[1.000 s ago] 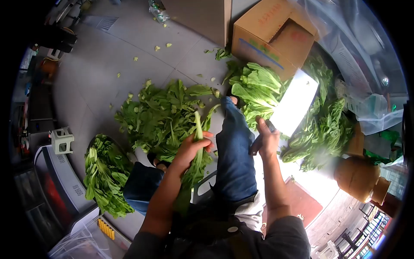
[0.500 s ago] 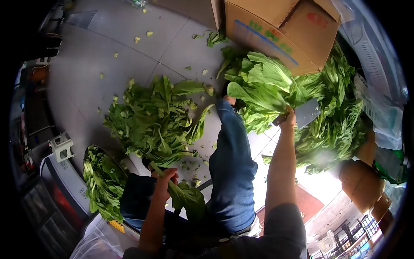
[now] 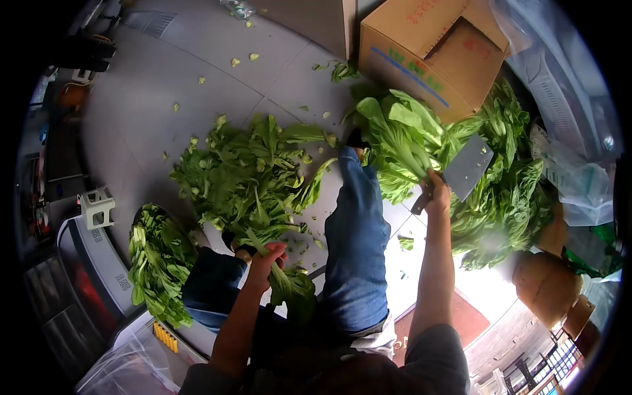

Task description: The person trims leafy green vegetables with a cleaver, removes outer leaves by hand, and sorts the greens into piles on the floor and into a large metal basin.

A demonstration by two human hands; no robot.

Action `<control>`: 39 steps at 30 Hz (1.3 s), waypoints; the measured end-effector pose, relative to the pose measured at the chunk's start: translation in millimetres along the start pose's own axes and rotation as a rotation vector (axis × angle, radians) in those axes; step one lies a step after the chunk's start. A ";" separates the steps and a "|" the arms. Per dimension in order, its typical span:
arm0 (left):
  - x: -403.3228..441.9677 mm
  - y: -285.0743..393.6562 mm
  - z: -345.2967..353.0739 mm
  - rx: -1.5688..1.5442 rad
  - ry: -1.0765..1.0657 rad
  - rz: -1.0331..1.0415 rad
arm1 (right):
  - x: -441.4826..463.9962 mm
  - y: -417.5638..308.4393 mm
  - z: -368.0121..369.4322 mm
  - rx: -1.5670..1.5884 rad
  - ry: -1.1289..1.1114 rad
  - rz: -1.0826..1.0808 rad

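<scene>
My left hand (image 3: 264, 264) is closed round the stalk of a leafy green (image 3: 293, 289), whose leaves hang toward my lap. My right hand (image 3: 437, 193) grips the handle of a wide-bladed cleaver (image 3: 469, 167); its fingers also touch the stalk end of a light green head (image 3: 407, 141). Between my feet and the open floor lies a loose heap of leaves (image 3: 247, 178). More whole greens (image 3: 503, 191) are piled at the right, beyond the blade. Another bunch of greens (image 3: 157, 266) sits at the left in a dark round container, mostly hidden by the leaves.
A cardboard box (image 3: 421, 59) stands behind the right-hand greens. At the left are a small white stool (image 3: 97, 208) and a glass-fronted appliance (image 3: 95, 263). A brown rounded object (image 3: 548, 283) is at the right, near plastic bags (image 3: 582, 178). Leaf scraps dot the grey floor (image 3: 217, 39).
My left hand has moved down toward my left knee with the leafy green. My right hand, with the cleaver, has moved right to the stalk end of the light green head.
</scene>
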State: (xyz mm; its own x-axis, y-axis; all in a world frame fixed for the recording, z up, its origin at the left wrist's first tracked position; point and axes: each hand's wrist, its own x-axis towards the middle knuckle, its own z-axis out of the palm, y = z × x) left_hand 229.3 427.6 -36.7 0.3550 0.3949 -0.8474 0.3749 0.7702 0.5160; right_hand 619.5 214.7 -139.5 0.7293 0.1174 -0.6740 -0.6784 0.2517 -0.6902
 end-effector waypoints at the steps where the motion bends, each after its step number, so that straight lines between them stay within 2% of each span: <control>1: -8.3 1.1 -0.9 0.013 0.005 0.006 | -10.5 -9.3 -5.9 0.005 -0.046 -0.023; 2: -16.2 3.0 -0.9 0.027 0.009 0.012 | -22.0 -16.5 -8.7 0.009 -0.091 -0.046; 4: -31.7 2.9 -4.4 0.086 -0.052 0.168 | -64.7 -47.0 1.0 0.122 -0.143 0.014; 7: -56.9 4.4 -2.3 0.166 -0.081 0.369 | -123.8 -80.3 10.6 0.227 -0.400 0.123; 11: -98.7 12.9 8.7 0.070 -0.124 0.488 | -194.5 -97.3 37.4 0.207 -0.599 0.176; 12: -112.4 17.3 11.3 0.028 -0.147 0.498 | -211.3 -94.8 48.7 0.192 -0.560 0.140; 14: -137.3 20.2 8.6 0.150 -0.180 0.644 | -241.1 -89.3 64.0 -0.019 -0.530 0.001; 16: -164.4 28.1 5.3 0.395 -0.183 0.978 | -276.1 -85.5 90.0 -0.284 -0.564 -0.165; 18: -194.4 45.4 7.2 0.535 -0.104 1.081 | -304.6 -80.7 112.3 -0.613 -0.626 -0.295; 19: -188.3 46.8 4.5 0.563 -0.092 1.284 | -323.7 -77.3 125.5 -0.781 -0.643 -0.378; 20: -205.4 61.4 8.3 0.745 0.018 1.381 | -344.9 -73.9 138.3 -0.847 -0.751 -0.378; 22: -210.3 72.6 12.5 0.908 0.074 1.393 | -370.1 -60.4 156.7 -1.003 -0.892 -0.351; 25: -186.0 66.1 8.7 1.141 0.329 1.382 | -391.8 -38.1 175.1 -1.180 -1.034 -0.358; 26: -179.1 66.6 0.4 1.043 0.263 1.365 | -397.6 -35.8 181.3 -1.232 -1.072 -0.337; 28: -162.6 68.8 -20.1 0.843 0.138 1.320 | -403.2 -25.7 187.6 -1.067 -1.127 -0.101; 29: -155.3 70.5 -31.4 0.782 0.099 1.419 | -413.9 -24.1 189.2 -0.973 -1.158 -0.037; 30: -151.8 70.0 -44.9 0.802 0.024 1.127 | -417.0 -18.4 190.3 -0.894 -1.164 -0.026; 32: -150.4 63.0 -55.3 0.391 -0.146 1.057 | -412.0 -4.9 189.2 -0.813 -1.156 -0.177; 35: -141.0 49.9 -70.0 0.042 -0.230 0.778 | -418.0 -5.9 181.8 -0.841 -1.099 -0.141; 38: -146.6 50.6 -72.0 -0.212 -0.284 0.757 | -420.4 -9.8 175.7 -0.883 -1.059 -0.056; 39: -139.2 49.5 -73.6 -0.312 -0.378 0.733 | -420.6 -10.1 174.2 -0.885 -1.045 -0.037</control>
State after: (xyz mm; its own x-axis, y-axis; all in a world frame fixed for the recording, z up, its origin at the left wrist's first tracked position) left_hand 135.4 447.6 97.5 0.6950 0.6935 -0.1897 -0.2899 0.5117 0.8088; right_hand 335.0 330.2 196.8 0.2067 0.8868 -0.4133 -0.1992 -0.3754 -0.9052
